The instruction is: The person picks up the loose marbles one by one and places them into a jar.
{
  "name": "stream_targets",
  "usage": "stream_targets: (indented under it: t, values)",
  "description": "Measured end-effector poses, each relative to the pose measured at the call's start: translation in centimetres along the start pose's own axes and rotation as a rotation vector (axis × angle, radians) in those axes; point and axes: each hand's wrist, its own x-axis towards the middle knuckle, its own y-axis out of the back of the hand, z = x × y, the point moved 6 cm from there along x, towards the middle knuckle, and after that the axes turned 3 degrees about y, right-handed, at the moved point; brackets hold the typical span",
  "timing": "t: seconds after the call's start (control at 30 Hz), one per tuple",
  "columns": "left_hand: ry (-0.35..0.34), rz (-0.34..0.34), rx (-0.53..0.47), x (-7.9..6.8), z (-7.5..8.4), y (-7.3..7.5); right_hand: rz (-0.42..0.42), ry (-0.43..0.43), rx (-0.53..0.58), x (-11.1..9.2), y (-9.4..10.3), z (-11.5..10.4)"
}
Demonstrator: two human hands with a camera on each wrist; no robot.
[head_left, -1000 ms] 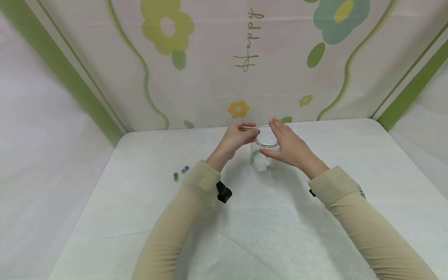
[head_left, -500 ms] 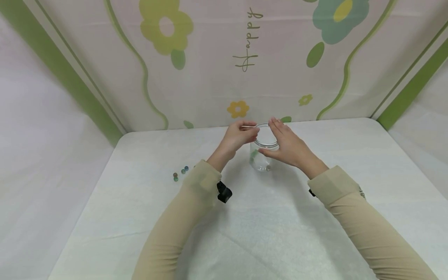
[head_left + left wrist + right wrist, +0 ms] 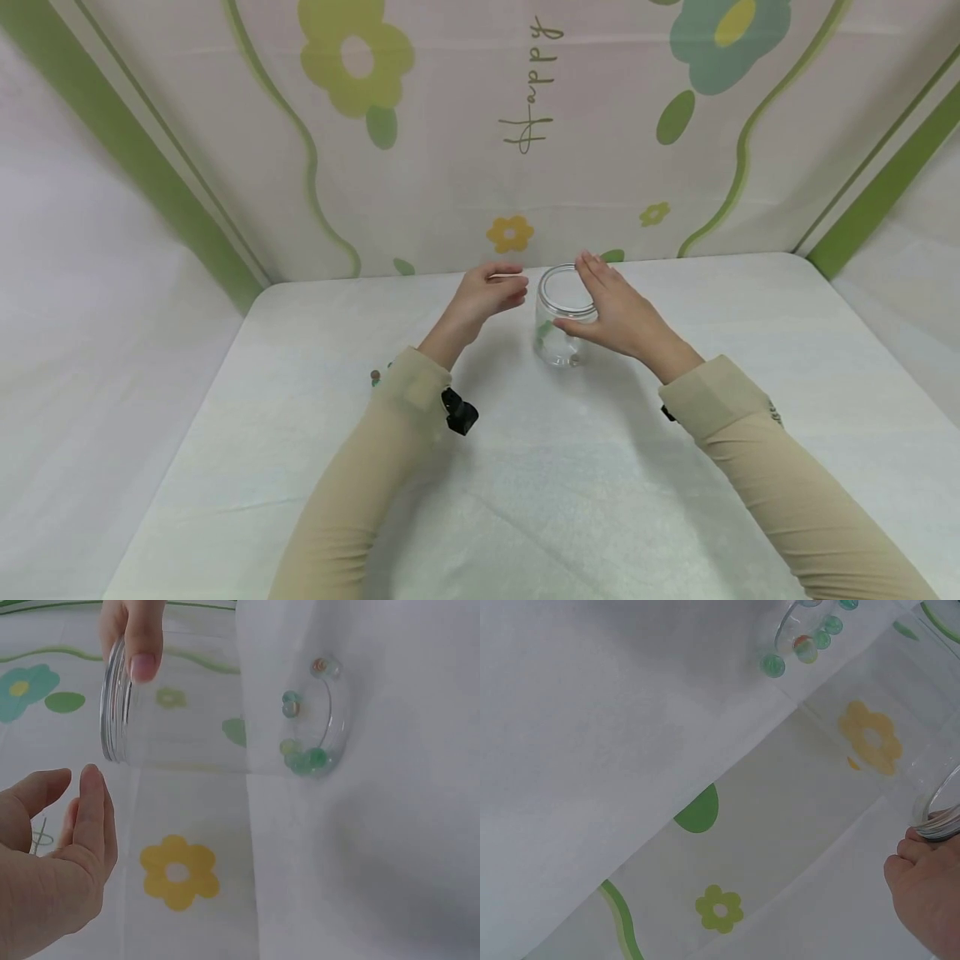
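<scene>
A clear jar [image 3: 558, 337] stands upright on the white tabletop, with several green and mixed-colour marbles [image 3: 304, 760] around its bottom. My right hand [image 3: 618, 312] holds it near the rim from the right; in the left wrist view the thumb lies along the jar's side. The right wrist view has this right hand [image 3: 934, 889] against the rim. Left of the jar is my left hand [image 3: 483, 300], apart from the glass-clear wall. Its fingers are loosely bent, and nothing shows between thumb and fingertips [image 3: 91, 780] in the left wrist view.
Loose marbles [image 3: 376, 377] lie on the table left of the jar, partly hidden by the left sleeve [image 3: 405, 408]. A flower-printed cloth [image 3: 450, 167] rises behind the table's back edge. White cloth walls stand at both sides.
My left hand has moved left, away from the jar's rim, and its sleeve now covers some of the loose marbles. The right hand and the jar have stayed in place.
</scene>
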Motion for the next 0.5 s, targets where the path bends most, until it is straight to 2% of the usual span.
stream_targets:
  t: [0.3, 0.5]
  values:
    - [0.063, -0.003, 0.024, 0.2, -1.8, 3.6, 0.001, 0.006, -0.005, 0.0, -0.1, 0.0]
    - [0.12, 0.003, 0.091, -0.1, -2.8, 6.1, -0.002, 0.011, -0.005, 0.0, -0.1, 0.0]
